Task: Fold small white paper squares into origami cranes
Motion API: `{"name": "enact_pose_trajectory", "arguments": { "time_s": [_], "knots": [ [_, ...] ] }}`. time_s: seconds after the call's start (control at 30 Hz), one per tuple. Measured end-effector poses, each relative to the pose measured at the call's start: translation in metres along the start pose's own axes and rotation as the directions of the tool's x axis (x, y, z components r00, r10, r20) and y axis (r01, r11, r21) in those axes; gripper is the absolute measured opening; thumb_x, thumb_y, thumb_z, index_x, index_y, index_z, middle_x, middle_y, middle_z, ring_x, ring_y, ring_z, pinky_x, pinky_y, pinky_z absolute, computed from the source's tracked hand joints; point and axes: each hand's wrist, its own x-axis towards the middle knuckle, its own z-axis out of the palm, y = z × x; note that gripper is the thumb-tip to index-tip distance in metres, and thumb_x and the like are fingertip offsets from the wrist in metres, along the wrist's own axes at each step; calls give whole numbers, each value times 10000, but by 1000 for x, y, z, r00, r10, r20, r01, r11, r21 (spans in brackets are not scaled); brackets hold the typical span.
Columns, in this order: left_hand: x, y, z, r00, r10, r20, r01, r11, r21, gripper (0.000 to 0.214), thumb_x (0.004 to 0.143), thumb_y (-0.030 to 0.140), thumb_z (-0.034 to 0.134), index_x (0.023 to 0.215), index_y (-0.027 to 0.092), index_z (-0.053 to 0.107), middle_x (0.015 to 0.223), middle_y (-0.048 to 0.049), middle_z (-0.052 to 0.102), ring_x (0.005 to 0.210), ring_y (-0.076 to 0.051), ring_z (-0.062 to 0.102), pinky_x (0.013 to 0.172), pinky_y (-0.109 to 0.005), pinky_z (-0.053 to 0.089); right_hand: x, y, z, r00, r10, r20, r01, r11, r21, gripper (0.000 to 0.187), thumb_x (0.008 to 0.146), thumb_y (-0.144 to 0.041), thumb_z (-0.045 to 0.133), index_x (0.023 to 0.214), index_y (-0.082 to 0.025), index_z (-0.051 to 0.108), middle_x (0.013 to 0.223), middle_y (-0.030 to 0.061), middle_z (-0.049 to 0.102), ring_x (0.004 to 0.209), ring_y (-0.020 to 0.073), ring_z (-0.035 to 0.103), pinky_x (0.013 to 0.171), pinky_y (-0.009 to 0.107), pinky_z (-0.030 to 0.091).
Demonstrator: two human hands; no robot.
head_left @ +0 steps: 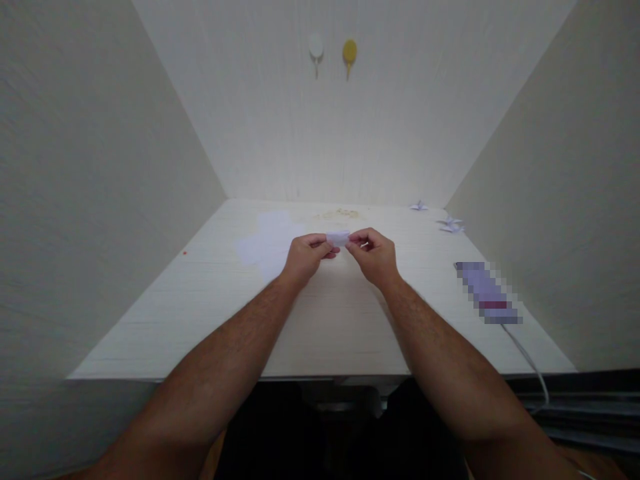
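Observation:
A small folded piece of white paper [338, 238] is held up over the middle of the table, stretched between both hands. My left hand [306, 255] pinches its left end between thumb and fingers. At the right end, the thumb and fingertips of my right hand [374, 255] are closed on it. The fine folds are too small to make out. Left of my left hand, several loose white paper sheets [267, 241] lie overlapping on the table, partly behind that hand.
Folded paper cranes [419, 206] rest at the back right of the white table [340, 333]. A pixelated, phone-like device [485, 292] with a white cable [527, 360] lies at the right. Walls close in three sides; a white hook [316, 48] and yellow hook [349, 52] hang behind.

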Motion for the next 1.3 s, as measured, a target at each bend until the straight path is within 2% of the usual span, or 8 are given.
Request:
{"name": "enact_pose_trajectory", "arguments": {
  "time_s": [0.3, 0.43, 0.57, 0.67, 0.77, 0.97, 1.17, 1.3],
  "knots": [
    [0, -1, -1, 999, -13, 41, 17, 995, -99, 261, 645, 260, 761, 840, 94, 710, 766, -84, 737, 713, -182, 710, 741, -327, 576, 0, 3, -1, 995, -97, -2, 97, 995, -6, 35, 744, -229, 681, 751, -197, 667, 767, 7, 666, 645, 120, 571, 592, 262, 473],
    [0, -1, -1, 999, 12, 45, -7, 995, -96, 301, 645, 264, 765, 887, 97, 701, 748, -69, 724, 690, -169, 696, 711, -316, 568, 1, 3, -1, 1000, -18, 2, 18, 1000, -18, 63, 732, -243, 675, 757, -193, 646, 733, -6, 642, 589, 105, 528, 558, 252, 448],
    [2, -1, -2, 993, 111, -28, -110, 993, 36, 349, 640, 234, 761, 963, 115, 697, 639, 1, 660, 550, -102, 591, 569, -242, 501, 1, 3, 0, 996, 86, 24, -85, 996, -36, 86, 704, -220, 663, 751, -187, 599, 656, -32, 577, 536, 94, 487, 518, 241, 432],
    [4, -2, -4, 982, 176, -68, -161, 970, 182, 290, 666, 230, 731, 939, 135, 706, 634, 16, 643, 515, -83, 541, 518, -217, 450, 2, 2, -2, 1000, 0, -9, -1, 997, -71, 235, 694, -207, 686, 923, -191, 634, 857, 19, 632, 680, 126, 563, 569, 256, 488],
    [4, -4, -6, 971, 236, -18, -221, 929, 297, 268, 688, 226, 708, 947, 158, 724, 709, -2, 684, 590, -100, 586, 580, -230, 476, 2, 1, -4, 986, -157, 47, 161, 983, -86, 359, 736, -189, 669, 1092, -232, 651, 1090, 61, 624, 851, 151, 594, 644, 273, 533],
    [0, -2, -7, 962, 264, 67, -265, 847, 460, 233, 733, 243, 672, 940, 187, 761, 704, -4, 684, 596, -108, 553, 596, -244, 458, 0, 3, -3, 954, -246, 170, 267, 957, -116, 155, 803, -164, 628, 918, -219, 716, 891, 38, 665, 762, 135, 607, 639, 269, 524],
    [4, -5, -8, 969, 248, -9, -225, 891, 394, 266, 714, 288, 714, 954, 178, 750, 738, -13, 674, 628, -113, 568, 603, -236, 476, -1, 9, -1, 963, -195, 187, 232, 952, -199, 236, 794, -168, 637, 1011, -215, 716, 923, 45, 700, 752, 139, 625, 674, 284, 539],
    [4, -9, -6, 980, 199, -12, -184, 925, 332, 264, 719, 302, 710, 942, 162, 731, 733, -22, 667, 614, -120, 590, 563, -244, 507, -1, 9, -1, 959, -211, 188, 250, 944, -214, 180, 803, -185, 628, 951, -215, 728, 952, 57, 710, 824, 157, 641, 667, 279, 532]
  ]
}}
